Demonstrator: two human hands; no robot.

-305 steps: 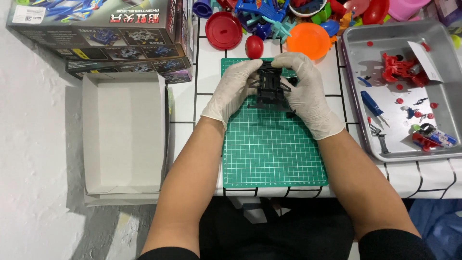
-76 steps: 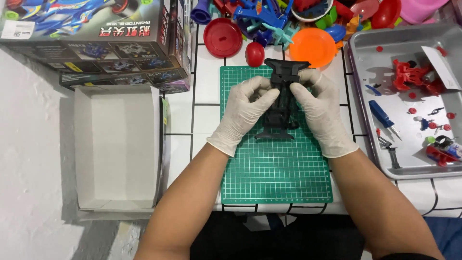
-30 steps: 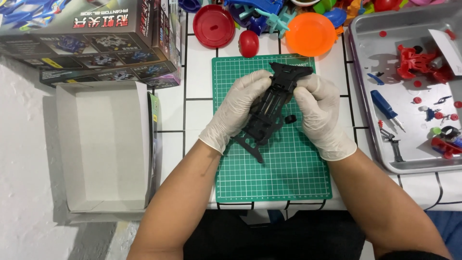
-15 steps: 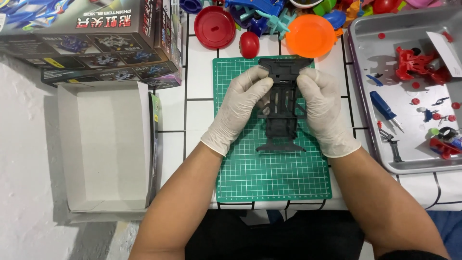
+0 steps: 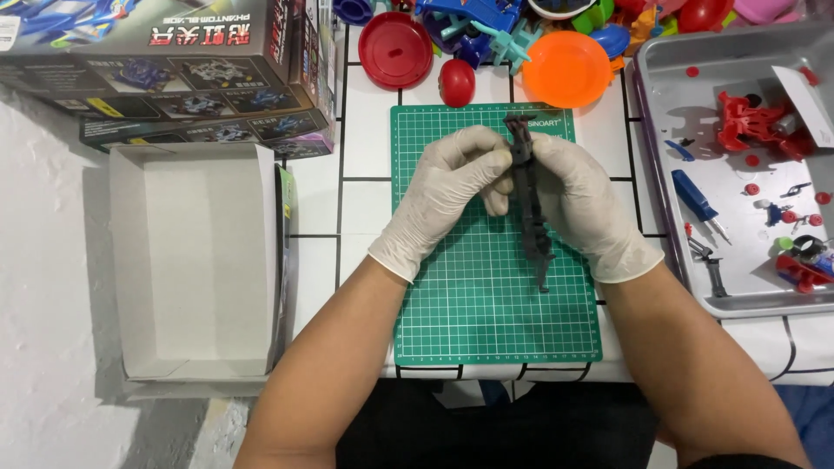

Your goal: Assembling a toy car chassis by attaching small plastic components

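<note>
Chassis of a black plastic model car, long and narrow, is held up edge-on above the green cutting mat, between two hands in pale gloves. The left hand has its fingers closed on the upper part from the left, and the right hand grips the same upper part from the right, so both are grasping it; its lower end hangs free over the mat. As far as I can judge, the build is at an early stage: the chassis looks bare, with no wheels or red parts visible on it from this edge view, though the faces turned away cannot be checked. Most of the small pieces lie unused in the grey metal tray to the right: a red moulded part, scattered little red rounds, a blue-handled screwdriver and some small metal bits. The mat rests on a white tiled tabletop with dark grout lines. Left of the mat lies an open white cardboard box tray, and beyond it printed kit boxes are stacked. Along the far edge lie a red round lid, a red ball-like piece, an orange dish and a jumble of blue and coloured plastic toys. A pale floor shows at the lower left.
</note>
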